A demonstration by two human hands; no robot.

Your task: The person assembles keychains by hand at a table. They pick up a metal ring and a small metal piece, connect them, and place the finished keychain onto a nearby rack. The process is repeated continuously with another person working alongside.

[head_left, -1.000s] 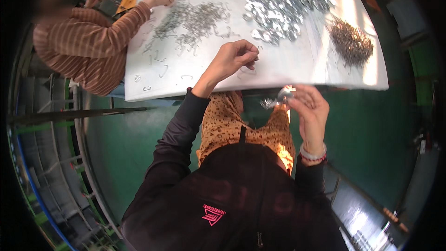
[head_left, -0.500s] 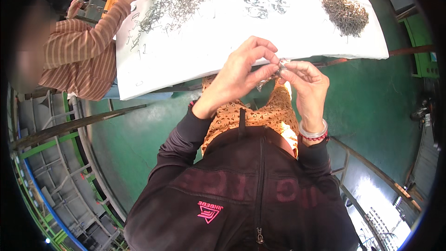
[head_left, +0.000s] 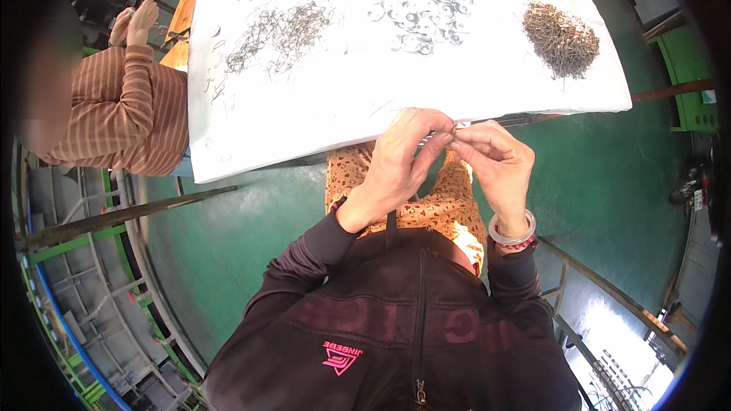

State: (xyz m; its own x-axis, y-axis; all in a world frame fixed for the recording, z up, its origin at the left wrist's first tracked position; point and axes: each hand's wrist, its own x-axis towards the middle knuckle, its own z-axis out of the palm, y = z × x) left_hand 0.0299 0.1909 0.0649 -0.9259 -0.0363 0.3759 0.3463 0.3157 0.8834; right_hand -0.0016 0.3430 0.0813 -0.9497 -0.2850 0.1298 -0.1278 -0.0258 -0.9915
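Note:
My left hand (head_left: 405, 158) and my right hand (head_left: 500, 158) meet just off the near edge of the white table (head_left: 335, 118). The thumb and fingers of both are pinched together at the tips. Between them sits a small shiny metal piece (head_left: 455, 129), mostly covered by the fingertips, so its exact kind does not show. Beyond my hands on the table lie a pile of flat silver ring-shaped metal parts (head_left: 422, 11), a loose spread of thin bent wire hooks (head_left: 285, 36), and a dense heap of brownish thin metal pins (head_left: 561, 39).
At the left edge of the table, a person in a striped brown top (head_left: 114, 118) holds both hands raised close together. A metal rail (head_left: 129, 215) runs at the left, another rail (head_left: 609, 301) at the lower right. A green cabinet (head_left: 680, 76) stands at the right.
My hands have drawn closer together and lower in view, with the small metal piece now more hidden. The other person's hand has left the table and joined their other hand.

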